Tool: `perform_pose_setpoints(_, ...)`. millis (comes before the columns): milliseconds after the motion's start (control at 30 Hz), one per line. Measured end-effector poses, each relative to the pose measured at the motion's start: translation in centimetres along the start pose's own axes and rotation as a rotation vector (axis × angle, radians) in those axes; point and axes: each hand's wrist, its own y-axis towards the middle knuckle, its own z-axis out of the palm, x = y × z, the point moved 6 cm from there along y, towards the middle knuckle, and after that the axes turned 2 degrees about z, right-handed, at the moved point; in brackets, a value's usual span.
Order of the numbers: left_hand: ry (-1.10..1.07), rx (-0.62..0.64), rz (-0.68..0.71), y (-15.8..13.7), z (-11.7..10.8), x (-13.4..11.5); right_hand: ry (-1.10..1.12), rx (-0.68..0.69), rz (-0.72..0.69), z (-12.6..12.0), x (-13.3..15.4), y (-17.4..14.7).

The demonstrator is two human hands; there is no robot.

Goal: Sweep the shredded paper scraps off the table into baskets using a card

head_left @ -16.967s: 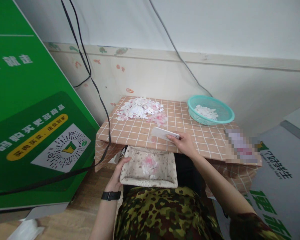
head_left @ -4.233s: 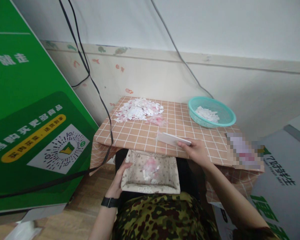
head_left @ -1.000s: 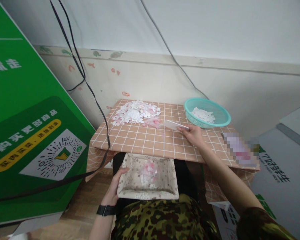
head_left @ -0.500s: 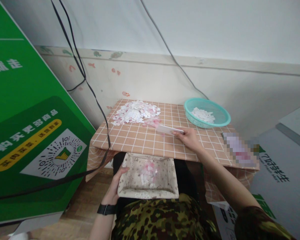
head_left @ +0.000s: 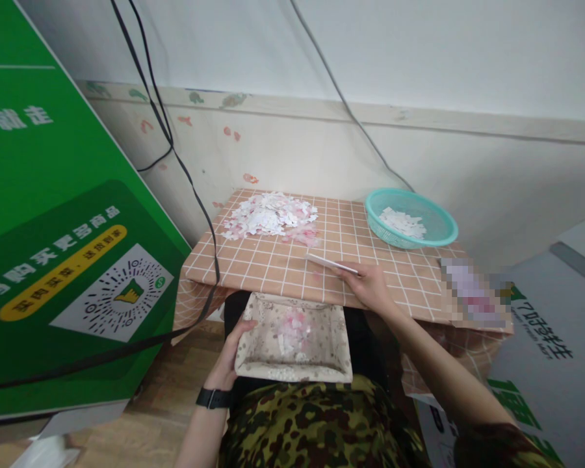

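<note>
My left hand [head_left: 234, 351] is closed on the left rim of a fabric-lined tray [head_left: 292, 374], which it holds just below the table's front edge. Small white and pink scraps [head_left: 293, 330] lie in that tray. In my right hand [head_left: 370, 286] is a thin, flat white card-like piece [head_left: 324, 261], pinched at its right end and seen nearly edge-on above the front of the table. Beyond it lies a heap of white and pinkish paper scraps [head_left: 270, 214], with finer pink bits [head_left: 303, 235] at its near right side.
A turquoise plastic basket [head_left: 443, 242] with white scraps [head_left: 402, 224] stands at the back right of the checked tablecloth [head_left: 268, 270]. A pixelated flat object [head_left: 470, 292] lies at the right edge. Black cables [head_left: 195, 192] hang before a green board [head_left: 92, 260] on the left.
My right hand has drawn the white piece towards me, away from the pink bits, and tipped it more edge-on. The tray stays in my left hand. The view has shifted slightly.
</note>
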Motion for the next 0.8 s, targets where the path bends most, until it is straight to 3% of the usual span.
perform_pose_setpoints(167,-0.016,0.047,-0.018,-0.1,0.2,0.0,0.043,0.165,-0.13,1.9,3.3,-2.1)
perform_pose_setpoints(333,0.006,0.028,0.009,-0.1,0.0,-0.2,0.102,0.227,-0.224,2.0,5.3,-4.1)
perform_pose_setpoints(400,0.017,0.017,0.021,-0.1,-0.1,-0.2,0.09,0.165,-0.168,1.0,4.3,-3.2)
perform_pose_setpoints(533,0.015,0.032,0.034,0.2,-0.2,0.0,-0.048,-0.164,0.041,-2.4,-0.3,1.6)
perform_pose_setpoints(600,0.006,0.058,0.046,0.3,-0.1,0.0,-0.128,-0.246,0.068,-3.4,-2.3,4.2)
perform_pose_setpoints(700,0.004,0.081,0.045,0.3,0.0,0.0,-0.212,-0.201,0.045,-3.3,-3.9,6.5)
perform_pose_setpoints(800,-0.002,0.089,0.028,0.3,0.0,0.1,-0.151,-0.102,0.048,-2.6,-4.2,6.3)
